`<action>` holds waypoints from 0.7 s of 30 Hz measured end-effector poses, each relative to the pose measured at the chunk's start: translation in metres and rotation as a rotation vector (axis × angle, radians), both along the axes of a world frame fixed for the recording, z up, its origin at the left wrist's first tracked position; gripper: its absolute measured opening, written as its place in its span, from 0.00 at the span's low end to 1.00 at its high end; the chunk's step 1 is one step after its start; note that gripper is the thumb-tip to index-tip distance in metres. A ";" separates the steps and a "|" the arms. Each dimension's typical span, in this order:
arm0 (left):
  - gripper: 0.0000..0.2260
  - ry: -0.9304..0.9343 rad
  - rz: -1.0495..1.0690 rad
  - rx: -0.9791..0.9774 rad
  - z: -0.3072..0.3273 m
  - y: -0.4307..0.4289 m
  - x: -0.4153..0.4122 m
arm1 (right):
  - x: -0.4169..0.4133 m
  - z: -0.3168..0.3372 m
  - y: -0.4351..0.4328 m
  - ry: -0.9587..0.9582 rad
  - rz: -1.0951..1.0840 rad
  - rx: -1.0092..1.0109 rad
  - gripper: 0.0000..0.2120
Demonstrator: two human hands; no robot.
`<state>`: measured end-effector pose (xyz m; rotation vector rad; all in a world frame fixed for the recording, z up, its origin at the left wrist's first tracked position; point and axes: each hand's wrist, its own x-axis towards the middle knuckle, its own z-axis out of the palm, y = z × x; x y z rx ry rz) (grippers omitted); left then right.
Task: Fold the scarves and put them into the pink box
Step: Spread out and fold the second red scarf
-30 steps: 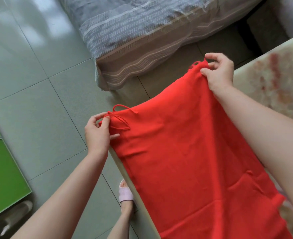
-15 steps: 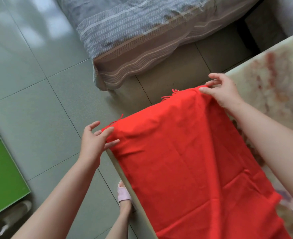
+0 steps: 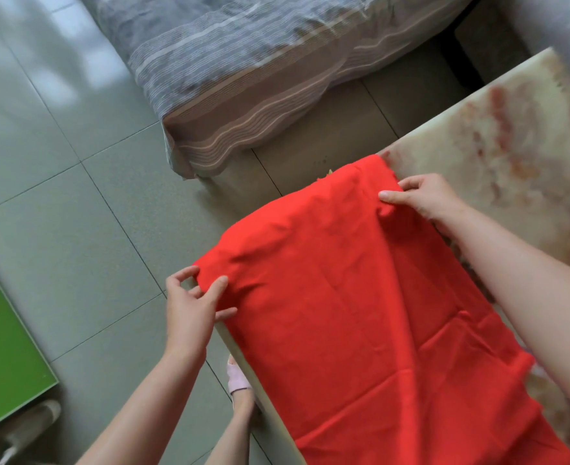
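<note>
A red scarf [image 3: 361, 313] lies spread over the near corner of a marbled table [image 3: 512, 146], its far end folded under so no fringe shows. My left hand [image 3: 193, 303] pinches the scarf's left far corner at the table's edge, thumb on top of the cloth. My right hand [image 3: 424, 196] grips the right far corner, fingers curled over the fold. The pink box is not in view.
A bed with a grey and brown striped cover [image 3: 243, 78] stands across a narrow strip of tiled floor [image 3: 75, 229]. A green panel [image 3: 1, 357] lies at the left edge. My foot in a pink sock [image 3: 238, 380] is beside the table; a slipper [image 3: 25, 427] sits bottom left.
Both hands brought the raised fringed end of the scarf down toward me and laid it flat. The fringe is now tucked out of sight and the scarf is shorter.
</note>
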<state>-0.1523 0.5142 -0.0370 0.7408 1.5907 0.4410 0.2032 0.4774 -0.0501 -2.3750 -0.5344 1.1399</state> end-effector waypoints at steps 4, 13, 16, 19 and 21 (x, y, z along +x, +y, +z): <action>0.14 0.029 0.042 0.096 0.001 -0.014 -0.005 | 0.008 0.001 -0.002 -0.048 -0.148 0.182 0.09; 0.16 -0.030 0.052 -0.019 0.012 -0.036 0.011 | 0.008 -0.008 -0.018 -0.129 -0.058 0.063 0.11; 0.19 -0.032 0.028 -0.073 0.013 -0.058 0.010 | 0.008 -0.004 -0.025 -0.092 -0.035 0.065 0.14; 0.19 -0.014 0.027 -0.123 0.009 -0.075 0.012 | 0.010 -0.001 -0.035 -0.037 -0.003 0.053 0.13; 0.16 -0.013 0.065 -0.112 0.008 -0.082 0.014 | 0.015 0.000 -0.040 -0.074 0.004 0.064 0.07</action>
